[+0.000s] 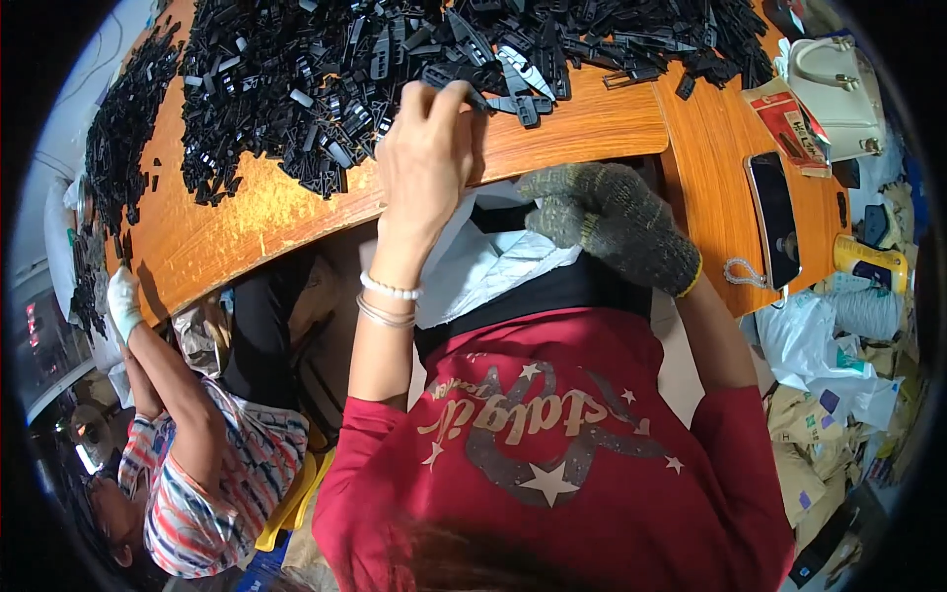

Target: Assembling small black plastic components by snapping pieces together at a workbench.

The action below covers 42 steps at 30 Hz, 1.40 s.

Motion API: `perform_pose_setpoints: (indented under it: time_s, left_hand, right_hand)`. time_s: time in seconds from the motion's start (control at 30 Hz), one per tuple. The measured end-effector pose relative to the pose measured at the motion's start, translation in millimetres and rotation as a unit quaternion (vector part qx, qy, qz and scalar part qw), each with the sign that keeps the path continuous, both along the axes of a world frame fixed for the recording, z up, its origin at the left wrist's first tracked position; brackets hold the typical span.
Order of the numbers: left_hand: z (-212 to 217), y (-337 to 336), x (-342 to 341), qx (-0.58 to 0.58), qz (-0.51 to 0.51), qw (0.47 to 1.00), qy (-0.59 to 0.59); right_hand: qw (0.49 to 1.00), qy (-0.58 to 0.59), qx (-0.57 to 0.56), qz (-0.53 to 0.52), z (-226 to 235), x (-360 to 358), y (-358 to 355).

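Observation:
Bare and reaching over the table edge, my left hand [429, 148] has its fingers bent down onto a black plastic part [449, 75] at the near side of a large heap. The thumb and the exact grip are partly hidden. Beside it lie several grey-black, elongated plastic pieces [518, 84] with slots. My right hand [607, 222], in a dark grey knitted glove, is curled closed below the table edge. Its fingers rest against a white plastic sheet or bag [503, 266] over my lap; whatever is inside them is hidden.
The heap of black plastic parts [286, 89] spreads over the wooden table [592, 123]. At right are a phone [774, 222], a red packet [789, 123] and a pale handbag [838, 94]. A co-worker in a striped shirt [227, 474] sits at left, a white-gloved hand [123, 301] at the table edge.

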<state>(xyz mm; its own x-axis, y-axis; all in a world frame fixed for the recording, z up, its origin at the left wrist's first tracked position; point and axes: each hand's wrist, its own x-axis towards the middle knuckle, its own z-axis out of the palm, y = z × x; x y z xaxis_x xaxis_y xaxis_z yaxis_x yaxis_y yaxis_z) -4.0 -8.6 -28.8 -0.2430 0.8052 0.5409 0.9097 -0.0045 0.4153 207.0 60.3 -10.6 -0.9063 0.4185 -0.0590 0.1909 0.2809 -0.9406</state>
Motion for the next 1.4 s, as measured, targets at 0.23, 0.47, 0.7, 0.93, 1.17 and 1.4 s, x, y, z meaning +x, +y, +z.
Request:
perform_pose_setpoints:
  time_s: [0.23, 0.47, 0.7, 0.93, 1.17, 1.4]
  left_hand:
    - [-13, -4, -3, 0.055, -0.051, 0.992, 0.102]
    - [-9, -41, 24, 0.180, 0.049, 0.805, -0.564]
    - [17, -48, 16, -0.079, -0.006, 0.719, -0.691]
    - [6, -7, -19, -0.070, 0.215, 0.974, 0.007]
    - [-1, -12, -16, -0.056, 0.163, 0.985, 0.020]
    - [-6, -43, 0, -0.017, 0.064, 0.988, -0.140]
  right_hand:
    - [0.981, 0.037, 0.180, -0.055, -12, -32, 0]
    - [0.986, 0.043, 0.088, -0.131, -9, -57, -10]
    - [0.973, 0.097, 0.209, -0.032, -27, -51, -5]
    - [0.920, -0.032, 0.389, -0.028, -18, -51, 0]
    - [0.899, -0.069, 0.431, 0.024, -22, -50, 2]
    - [0.916, -0.019, 0.400, -0.003, -13, -52, 9]
